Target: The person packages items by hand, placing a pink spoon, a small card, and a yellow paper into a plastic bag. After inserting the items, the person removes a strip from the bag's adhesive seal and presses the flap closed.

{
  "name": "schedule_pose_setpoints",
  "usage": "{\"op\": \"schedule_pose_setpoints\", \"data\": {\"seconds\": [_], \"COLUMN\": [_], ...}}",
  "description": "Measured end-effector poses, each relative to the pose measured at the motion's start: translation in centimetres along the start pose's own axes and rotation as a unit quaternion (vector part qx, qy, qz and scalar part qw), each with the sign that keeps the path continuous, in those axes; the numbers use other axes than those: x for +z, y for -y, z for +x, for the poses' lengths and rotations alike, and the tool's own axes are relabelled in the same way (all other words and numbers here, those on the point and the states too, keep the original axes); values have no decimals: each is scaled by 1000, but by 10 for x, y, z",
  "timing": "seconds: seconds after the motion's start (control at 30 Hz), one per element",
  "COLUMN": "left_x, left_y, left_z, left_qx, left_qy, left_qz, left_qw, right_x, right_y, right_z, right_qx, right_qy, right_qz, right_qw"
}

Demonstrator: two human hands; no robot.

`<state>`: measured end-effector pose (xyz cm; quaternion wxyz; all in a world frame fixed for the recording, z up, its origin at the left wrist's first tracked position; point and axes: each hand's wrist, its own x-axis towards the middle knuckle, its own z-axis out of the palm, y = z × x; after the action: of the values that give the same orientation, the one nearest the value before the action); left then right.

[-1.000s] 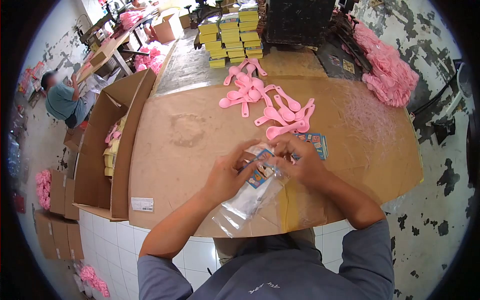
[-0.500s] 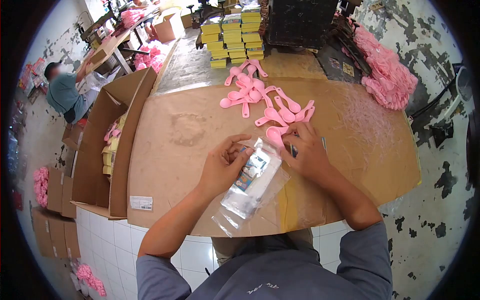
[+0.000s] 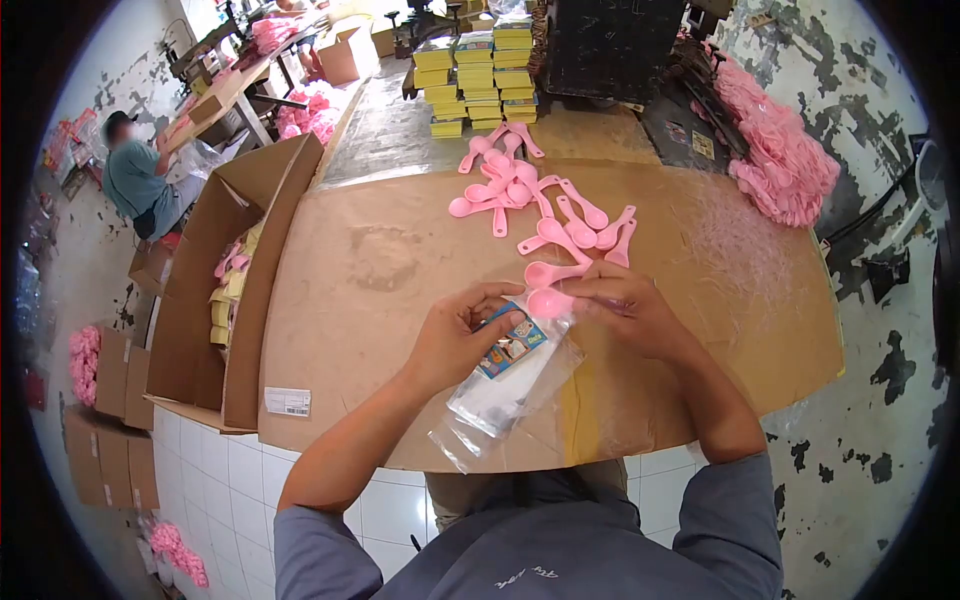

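Note:
My left hand (image 3: pixel 465 335) pinches a small printed card (image 3: pixel 515 340) over clear plastic bags (image 3: pixel 500 400) near the front of the cardboard-covered table. My right hand (image 3: pixel 625 305) is closed on a pink spoon (image 3: pixel 549 303), whose bowl is at the upper end of the bags. Just above it lies another pink spoon (image 3: pixel 545 273), with its handle close to my right fingers. Behind both hands a loose pile of pink spoons (image 3: pixel 515 185) spreads over the cardboard.
An open carton (image 3: pixel 190 340) with yellow and pink items stands at the left. Stacks of yellow-edged cards (image 3: pixel 465 85) are at the back. A pink heap (image 3: pixel 785 150) lies at the back right. A seated person (image 3: pixel 140 180) is at the far left.
My right hand has pulled a pink spoon down to the top of the bags. The printed card under my left thumb now shows more fully. The whole view has shifted slightly.

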<state>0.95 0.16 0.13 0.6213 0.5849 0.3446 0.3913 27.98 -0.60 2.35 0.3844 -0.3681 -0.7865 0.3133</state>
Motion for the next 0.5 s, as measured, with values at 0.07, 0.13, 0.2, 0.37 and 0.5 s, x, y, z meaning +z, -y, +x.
{"op": "schedule_pose_setpoints", "data": {"seconds": [0.07,0.13,0.2,0.37,0.5], "left_x": [0,-1,0,7,12], "left_y": [1,2,-1,-7,-8], "left_z": [0,-2,-4,-8,-11], "left_qx": [6,-1,-18,-28,-18], "left_qy": [0,23,37,66,107], "left_qz": [1,94,151,167,114], "left_qw": [1000,995,988,983,987], "right_x": [-4,-8,-10,-7,11], "right_y": [6,16,25,35,36], "right_z": [-2,-1,1,4,9], "right_qx": [2,4,4,-16,-40], "right_qy": [39,62,70,98,65], "right_qz": [-48,-80,-99,-133,-82], "right_qw": [998,995,993,986,994]}}
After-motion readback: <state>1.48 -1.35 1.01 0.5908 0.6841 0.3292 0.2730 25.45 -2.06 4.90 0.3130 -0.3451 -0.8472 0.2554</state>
